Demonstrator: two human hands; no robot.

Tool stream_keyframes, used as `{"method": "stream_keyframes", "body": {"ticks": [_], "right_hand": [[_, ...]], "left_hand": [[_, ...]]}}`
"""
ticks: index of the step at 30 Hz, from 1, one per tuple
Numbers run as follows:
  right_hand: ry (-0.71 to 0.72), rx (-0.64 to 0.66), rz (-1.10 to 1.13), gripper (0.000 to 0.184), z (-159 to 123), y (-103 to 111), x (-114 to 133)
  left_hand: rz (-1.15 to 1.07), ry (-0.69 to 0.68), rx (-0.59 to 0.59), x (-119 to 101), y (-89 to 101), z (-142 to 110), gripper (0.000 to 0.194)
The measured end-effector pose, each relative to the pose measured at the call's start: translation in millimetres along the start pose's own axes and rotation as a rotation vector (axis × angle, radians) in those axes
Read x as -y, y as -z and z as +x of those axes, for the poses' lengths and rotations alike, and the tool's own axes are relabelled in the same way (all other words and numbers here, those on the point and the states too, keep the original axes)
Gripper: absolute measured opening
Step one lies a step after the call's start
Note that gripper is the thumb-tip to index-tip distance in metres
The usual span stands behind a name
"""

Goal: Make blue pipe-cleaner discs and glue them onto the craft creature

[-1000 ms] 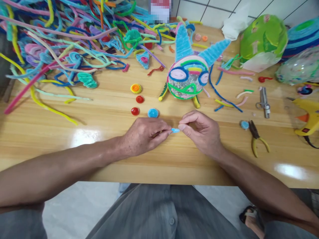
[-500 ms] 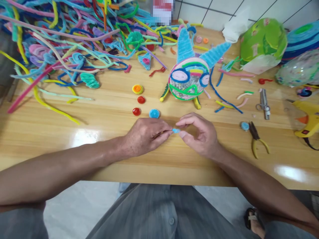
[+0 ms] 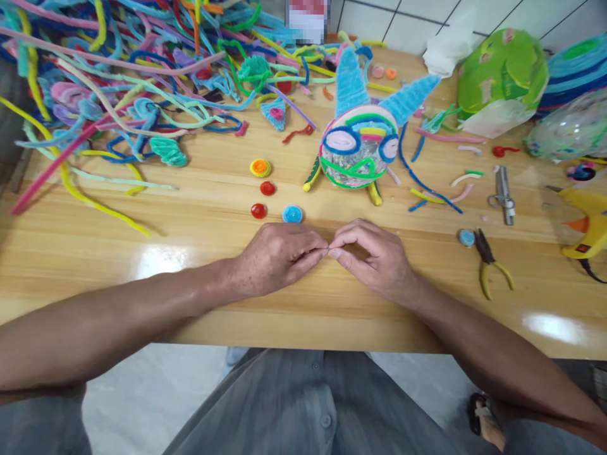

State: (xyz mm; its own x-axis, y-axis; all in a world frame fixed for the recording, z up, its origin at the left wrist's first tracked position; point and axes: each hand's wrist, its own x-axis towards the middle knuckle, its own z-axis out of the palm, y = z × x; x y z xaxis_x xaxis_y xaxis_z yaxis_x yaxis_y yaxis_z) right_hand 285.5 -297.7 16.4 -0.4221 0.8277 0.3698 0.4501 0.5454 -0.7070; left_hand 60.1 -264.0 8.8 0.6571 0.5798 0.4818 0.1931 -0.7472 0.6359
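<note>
My left hand (image 3: 284,256) pinches a small piece of light-blue pipe cleaner, almost wholly hidden by the fingertips. My right hand (image 3: 374,256) meets it tip to tip, thumb and forefinger closed on the same piece. Just beyond my left hand lies a coiled blue pipe-cleaner disc (image 3: 293,214), with two red discs (image 3: 267,188) and a yellow-and-orange disc (image 3: 260,167) further off. Behind the hands stands a round figure (image 3: 359,151) with blue pipe-cleaner ears, blue-ringed eyes and a green zigzag mouth.
A tangled heap of pipe cleaners (image 3: 142,82) covers the back left. To the right lie pliers (image 3: 488,262), a small blue coil (image 3: 466,237), scissors (image 3: 505,196) and a yellow glue gun (image 3: 585,221). A green package (image 3: 502,82) stands at the back right.
My right thumb and forefinger have closed and moved left to my left fingertips, covering the light-blue piece that showed between the hands. My left hand has barely moved.
</note>
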Motion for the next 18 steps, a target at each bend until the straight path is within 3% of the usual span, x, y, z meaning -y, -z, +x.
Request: {"method": "stream_keyframes", "body": {"ticks": [2, 5, 8, 13, 18], "right_hand": [[-0.046, -0.009, 0.024, 0.005, -1.5, 0.4, 0.4], [-0.147, -0.040, 0.080, 0.021, -3.8, 0.2, 0.7], [-0.202, -0.074, 0.107, 0.014, -4.5, -1.2, -0.2], [-0.209, -0.142, 0.121, 0.007, -4.0, -3.8, -2.8], [-0.178, -0.147, 0.099, 0.007, -4.0, -5.4, -0.8]], "left_hand": [[-0.063, 0.063, -0.020, -0.9, 0.5, 0.9, 0.011], [-0.224, 0.260, -0.059, -2.0, 0.8, 2.5, 0.013], [-0.353, 0.398, -0.058, -3.0, 1.1, 3.9, 0.019], [-0.359, 0.407, 0.011, -5.3, 3.2, 5.4, 0.022], [-0.289, 0.364, -0.010, -4.9, 3.7, 4.9, 0.022]]}}
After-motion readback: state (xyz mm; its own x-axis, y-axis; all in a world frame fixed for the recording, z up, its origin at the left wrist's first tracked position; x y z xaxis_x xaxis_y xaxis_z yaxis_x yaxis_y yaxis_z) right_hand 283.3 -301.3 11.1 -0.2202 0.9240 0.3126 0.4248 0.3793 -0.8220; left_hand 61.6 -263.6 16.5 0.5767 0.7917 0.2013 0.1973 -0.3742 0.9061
